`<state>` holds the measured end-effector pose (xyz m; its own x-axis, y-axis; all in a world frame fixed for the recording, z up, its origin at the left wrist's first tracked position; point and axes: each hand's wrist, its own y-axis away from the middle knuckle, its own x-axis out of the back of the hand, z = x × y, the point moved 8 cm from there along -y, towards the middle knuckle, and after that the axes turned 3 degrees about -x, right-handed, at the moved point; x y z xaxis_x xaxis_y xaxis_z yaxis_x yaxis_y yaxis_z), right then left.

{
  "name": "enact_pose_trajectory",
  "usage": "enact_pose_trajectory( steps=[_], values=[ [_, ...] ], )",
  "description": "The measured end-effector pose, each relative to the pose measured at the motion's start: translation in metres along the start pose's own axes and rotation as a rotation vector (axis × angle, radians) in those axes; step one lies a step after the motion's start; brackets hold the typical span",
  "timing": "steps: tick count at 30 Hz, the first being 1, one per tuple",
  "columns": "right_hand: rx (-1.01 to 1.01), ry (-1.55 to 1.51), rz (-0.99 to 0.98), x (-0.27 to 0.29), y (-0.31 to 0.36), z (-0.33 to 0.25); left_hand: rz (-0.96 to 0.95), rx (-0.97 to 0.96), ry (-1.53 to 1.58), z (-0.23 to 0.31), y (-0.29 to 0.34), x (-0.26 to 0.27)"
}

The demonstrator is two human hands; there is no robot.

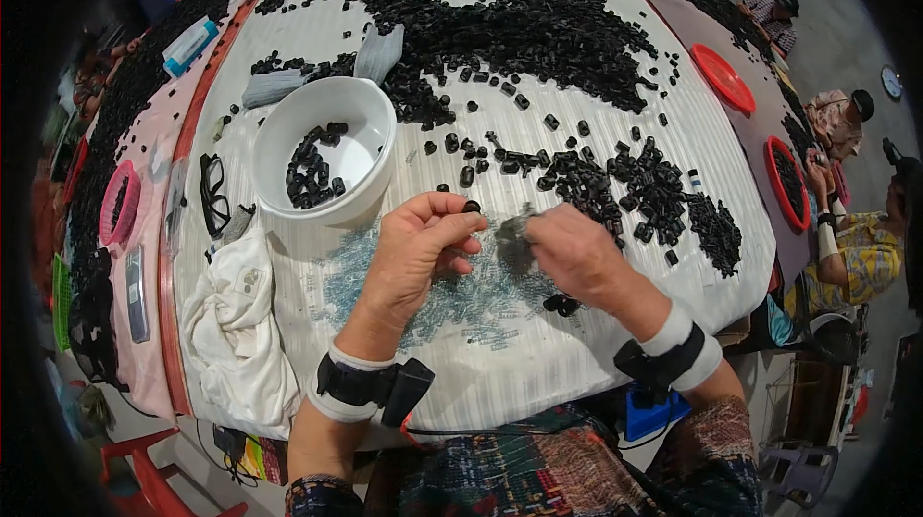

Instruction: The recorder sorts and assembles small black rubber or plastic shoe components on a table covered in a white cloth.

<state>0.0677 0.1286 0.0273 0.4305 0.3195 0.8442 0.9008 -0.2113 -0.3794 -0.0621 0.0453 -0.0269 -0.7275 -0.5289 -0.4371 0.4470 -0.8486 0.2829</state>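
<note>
Landmark: the white bowl [365, 133] on the desk [461, 392]. My left hand [413, 238], just right of the bowl and nearer me, has its fingers pinched narrow on one small black piece [472, 208]. My right hand [584, 250], farther right of the bowl, is motion-blurred: its fingers look curled beside a dark grey shape [515, 240], but I cannot tell whether they grip it. Loose black pieces [308, 176] lie inside the bowl; a black pile [582, 183] lies well to its right. Clear bluish bits [356, 277] are scattered off its near right side.

Handling, judged by eye: the piece should be light, stiff, probably hard plastic; smooth sides may slip or roll. Breakage unlikely. Best hold: thumb and forefinger on opposite sides, mid-length.
</note>
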Motion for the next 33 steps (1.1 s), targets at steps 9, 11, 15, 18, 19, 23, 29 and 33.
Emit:
enact_pose_trajectory(
  steps=[9, 11, 15, 18, 19, 23, 29, 33],
  values=[
    [-0.089, 0.038, 0.139, 0.037, -0.006, 0.01, 0.012, 0.005, 0.011, 0.0, 0.001, 0.002],
    [-0.125, 0.092, 0.11, 0.038, 0.001, 0.014, 0.009, 0.003, 0.012, 0.001, 0.001, 0.002],
    [-0.12, 0.092, 0.124, 0.037, -0.001, 0.013, -0.008, -0.008, 0.01, 0.0, -0.001, 0.001],
    [-0.065, 0.073, 0.143, 0.032, -0.018, 0.007, -0.011, -0.009, 0.02, 0.0, -0.001, 0.002],
    [-0.049, 0.07, 0.131, 0.027, -0.024, 0.007, -0.012, -0.012, 0.018, 0.002, 0.0, 0.002],
    [-0.047, 0.082, 0.099, 0.007, -0.041, 0.011, -0.001, -0.02, 0.046, 0.002, 0.001, 0.002],
    [-0.035, 0.13, 0.009, -0.021, -0.05, 0.014, 0.004, -0.018, 0.054, 0.002, 0.0, 0.003],
    [-0.031, 0.117, 0.018, -0.024, -0.048, 0.012, -0.01, -0.003, 0.053, 0.001, 0.0, 0.002]
  ],
)
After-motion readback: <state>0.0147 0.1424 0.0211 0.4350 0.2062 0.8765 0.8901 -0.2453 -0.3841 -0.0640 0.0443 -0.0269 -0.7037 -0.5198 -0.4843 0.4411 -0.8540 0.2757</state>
